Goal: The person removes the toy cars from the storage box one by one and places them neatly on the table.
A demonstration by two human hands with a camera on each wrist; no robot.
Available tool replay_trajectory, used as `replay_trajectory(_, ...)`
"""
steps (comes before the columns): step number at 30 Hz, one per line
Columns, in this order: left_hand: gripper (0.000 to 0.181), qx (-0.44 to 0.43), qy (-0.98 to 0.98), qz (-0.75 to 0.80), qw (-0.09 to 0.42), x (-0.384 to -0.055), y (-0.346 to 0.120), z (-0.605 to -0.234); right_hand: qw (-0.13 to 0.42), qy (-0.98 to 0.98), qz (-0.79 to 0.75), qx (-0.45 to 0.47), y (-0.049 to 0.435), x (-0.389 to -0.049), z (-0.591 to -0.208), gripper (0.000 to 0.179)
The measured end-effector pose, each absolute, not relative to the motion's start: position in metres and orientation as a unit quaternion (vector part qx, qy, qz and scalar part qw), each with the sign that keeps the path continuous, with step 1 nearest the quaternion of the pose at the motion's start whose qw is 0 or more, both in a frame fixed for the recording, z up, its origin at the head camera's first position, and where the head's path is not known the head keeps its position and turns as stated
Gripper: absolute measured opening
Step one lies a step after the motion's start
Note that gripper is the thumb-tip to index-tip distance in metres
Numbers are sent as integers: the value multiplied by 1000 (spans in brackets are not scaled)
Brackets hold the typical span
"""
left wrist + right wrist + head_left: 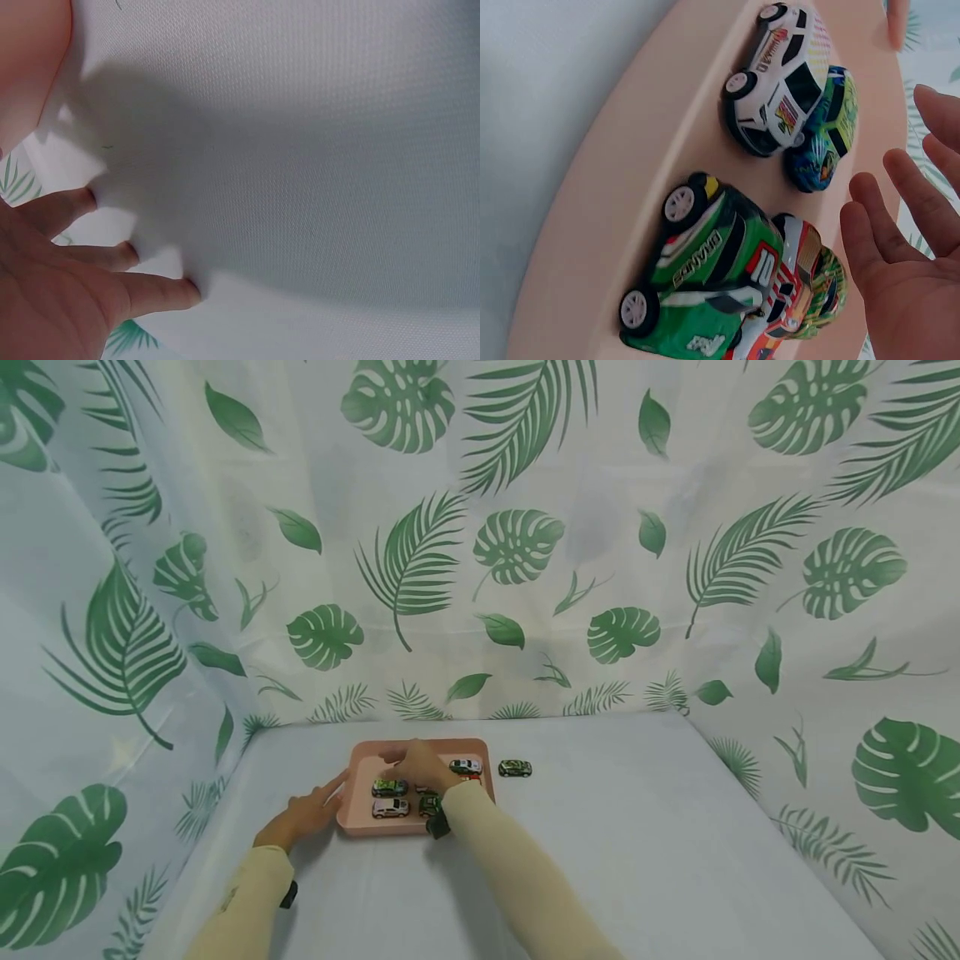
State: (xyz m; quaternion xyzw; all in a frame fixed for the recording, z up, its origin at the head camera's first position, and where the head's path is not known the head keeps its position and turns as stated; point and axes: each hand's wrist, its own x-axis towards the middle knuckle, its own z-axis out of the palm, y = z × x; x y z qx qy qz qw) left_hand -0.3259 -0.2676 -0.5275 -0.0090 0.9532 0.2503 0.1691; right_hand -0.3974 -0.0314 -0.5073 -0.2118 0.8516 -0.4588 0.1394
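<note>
A shallow pink tray [382,830] holds several toy cars. My left hand [306,817] is at the tray's left edge, its fingers extended; in the left wrist view, three fingertips [161,292] rest on the white cloth. Over the tray's upper middle reaches my right hand [416,764], with loosely spread fingers and no car visible in them. Below it are a yellow-green and blue car [829,135] and a white car [776,82]. Nearer the wrist stand a green car [712,277], a red-and-white car [791,285] and a striped yellow-green car [829,292]. The right forearm partly covers some cars.
A camouflage toy car [515,768] stands on the white tabletop [637,835], just right of the tray. Inside the tray's right end is a white-and-green car [466,767]. Leaf-printed curtains [517,635] enclose the table at the back and sides.
</note>
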Motion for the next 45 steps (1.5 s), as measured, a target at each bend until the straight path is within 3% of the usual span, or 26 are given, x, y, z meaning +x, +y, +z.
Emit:
replay_trajectory(13, 60, -9, 955, 244, 167, -326, -269, -528, 155, 848, -462, -209, -41, -395, -521, 36)
replay_trajectory(45, 57, -4, 956, 252, 152, -328, -266, -532, 121, 866, -413, -256, -42, -395, -532, 31)
